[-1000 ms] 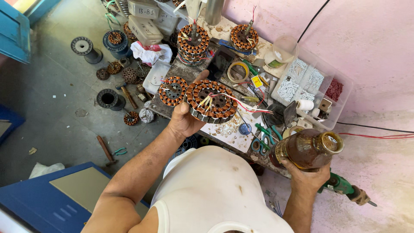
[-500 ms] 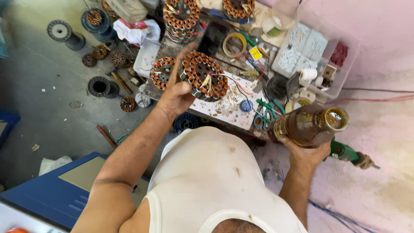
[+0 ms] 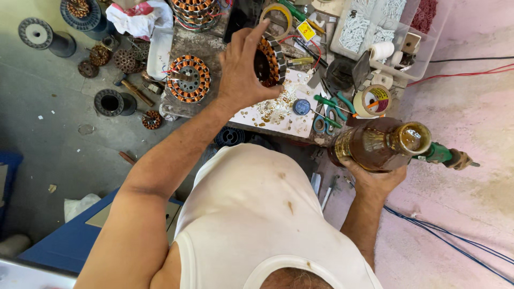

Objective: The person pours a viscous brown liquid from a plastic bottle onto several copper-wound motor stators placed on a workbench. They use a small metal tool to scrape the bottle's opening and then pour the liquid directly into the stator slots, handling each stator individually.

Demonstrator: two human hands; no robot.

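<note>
Head view: the left hand (image 3: 241,69) gripped a copper-wound stator (image 3: 269,60) tilted on edge above the cluttered bench (image 3: 278,115), its bore facing sideways. Nearer right, the right hand (image 3: 375,179) cradled a brown glass bottle (image 3: 377,144), mouth up, apparently to avoid spilling.

**Motor rewinding workshop, floor-level bench**

Clearly a small electrical repair shop. Copper-wound stators (image 3: 188,78) on a low, cluttered bench (image 3: 278,115), more stacked at 12 o'clock (image 3: 195,10). Bare laminated cores (image 3: 126,60) and wire spools (image 3: 38,35) scattered over grey concrete floor (image 3: 48,144) at 10 o'clock. Clear compartment box of white plugs and small parts (image 3: 375,27) at 1 o'clock. Tape rolls (image 3: 372,100), green-handled pliers (image 3: 329,103), screwdriver (image 3: 447,156), loose red and blue leads (image 3: 466,72) running along a pink wall at 3 o'clock. Insulation scraps littering white sheet (image 3: 273,109) mid-bench.
</note>
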